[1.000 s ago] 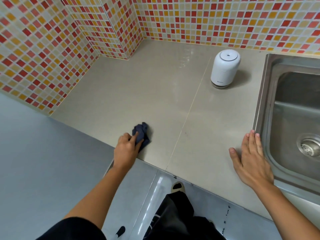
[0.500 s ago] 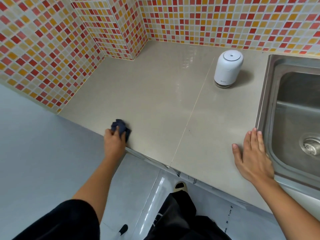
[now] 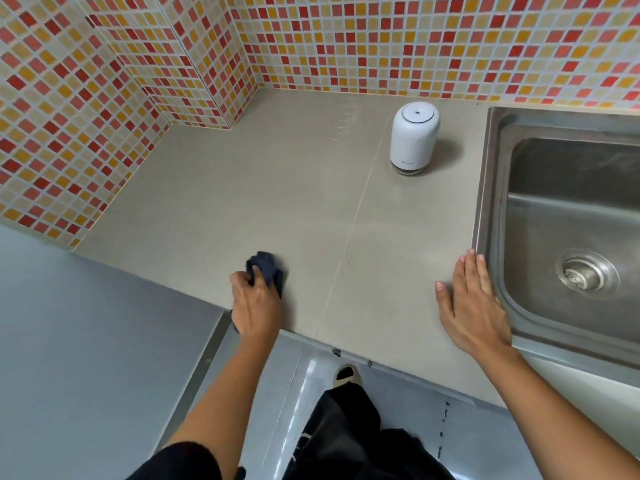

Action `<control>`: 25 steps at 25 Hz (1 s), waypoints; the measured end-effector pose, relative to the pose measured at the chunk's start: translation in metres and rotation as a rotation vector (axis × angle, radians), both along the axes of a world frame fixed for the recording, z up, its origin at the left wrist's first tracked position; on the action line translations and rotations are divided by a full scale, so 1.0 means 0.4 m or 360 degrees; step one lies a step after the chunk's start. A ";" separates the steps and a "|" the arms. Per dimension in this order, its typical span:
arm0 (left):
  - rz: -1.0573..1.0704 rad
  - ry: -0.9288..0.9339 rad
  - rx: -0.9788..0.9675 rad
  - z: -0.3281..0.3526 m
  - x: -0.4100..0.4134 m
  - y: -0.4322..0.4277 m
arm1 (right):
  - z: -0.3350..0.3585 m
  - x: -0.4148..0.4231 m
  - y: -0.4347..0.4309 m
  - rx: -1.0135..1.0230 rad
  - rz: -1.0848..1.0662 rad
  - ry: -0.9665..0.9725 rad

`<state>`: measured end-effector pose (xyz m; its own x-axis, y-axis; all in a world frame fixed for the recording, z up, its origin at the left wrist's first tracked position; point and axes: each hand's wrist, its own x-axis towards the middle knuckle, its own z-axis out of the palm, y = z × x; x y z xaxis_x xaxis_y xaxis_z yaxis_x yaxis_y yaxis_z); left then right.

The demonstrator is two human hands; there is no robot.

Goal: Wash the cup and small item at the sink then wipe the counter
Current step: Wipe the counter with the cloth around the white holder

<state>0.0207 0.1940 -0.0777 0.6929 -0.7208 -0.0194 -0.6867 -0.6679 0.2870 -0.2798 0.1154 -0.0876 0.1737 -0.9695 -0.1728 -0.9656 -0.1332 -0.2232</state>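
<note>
My left hand [image 3: 255, 303] grips a crumpled dark blue cloth [image 3: 266, 268] and presses it on the beige counter [image 3: 284, 202] close to its front edge. My right hand [image 3: 472, 303] lies flat on the counter, fingers together, right beside the left rim of the steel sink [image 3: 491, 188]. The sink basin shows only its drain [image 3: 587, 273]. No cup is in view.
A white cylindrical device [image 3: 414, 138] stands at the back of the counter, left of the sink. Mosaic tile walls [image 3: 381, 39] close the counter at the back and left. A grey lower surface [image 3: 86, 341] lies at the left. My leg and shoe [image 3: 344, 374] are below the counter edge.
My left hand slid the cloth left along the front edge, then back to the right. My right hand stayed flat beside the sink.
</note>
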 end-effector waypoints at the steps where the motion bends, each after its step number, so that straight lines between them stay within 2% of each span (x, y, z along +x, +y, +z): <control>1: 0.0077 0.0000 -0.0035 0.003 0.015 -0.035 | -0.002 -0.001 -0.002 -0.0005 0.0005 0.0004; 3: -0.0076 -0.0033 -0.0070 0.004 -0.045 -0.108 | -0.007 -0.003 -0.004 0.0004 0.0035 0.0009; 5: -0.0496 0.0005 -0.0119 0.000 -0.182 -0.148 | -0.007 -0.006 -0.006 0.0003 0.0050 -0.0028; 8: -0.1224 -0.0091 -0.0240 -0.016 -0.335 -0.050 | 0.007 -0.018 -0.009 0.0100 0.0069 -0.0197; 10: -0.1511 -0.0062 -0.0189 -0.018 -0.270 0.034 | 0.013 -0.024 -0.011 0.0132 0.0069 -0.0262; 11: -0.1483 -0.0082 -0.0230 -0.024 -0.206 0.049 | 0.014 -0.025 -0.011 0.0146 0.0079 -0.0267; 14: -0.0859 -0.0161 -0.0349 -0.037 -0.028 -0.020 | 0.012 -0.027 -0.009 0.0159 0.0095 -0.0236; 16: -0.0707 -0.0110 -0.0314 -0.038 -0.045 -0.089 | 0.011 -0.026 -0.008 0.0156 0.0106 -0.0236; 18: -0.0936 -0.0082 -0.0354 -0.045 -0.179 -0.097 | 0.005 -0.028 -0.015 0.0166 0.0104 -0.0299; 21: -0.1476 -0.0045 -0.0387 -0.064 -0.334 0.025 | 0.004 -0.043 -0.014 0.0230 0.0066 -0.0517; 23: -0.1612 0.0012 -0.0426 -0.062 -0.265 0.084 | 0.003 -0.077 0.014 0.0172 0.0096 -0.0374; 25: -0.1437 -0.0043 -0.0458 -0.069 -0.142 0.084 | -0.010 -0.119 0.073 -0.0033 0.0195 -0.0104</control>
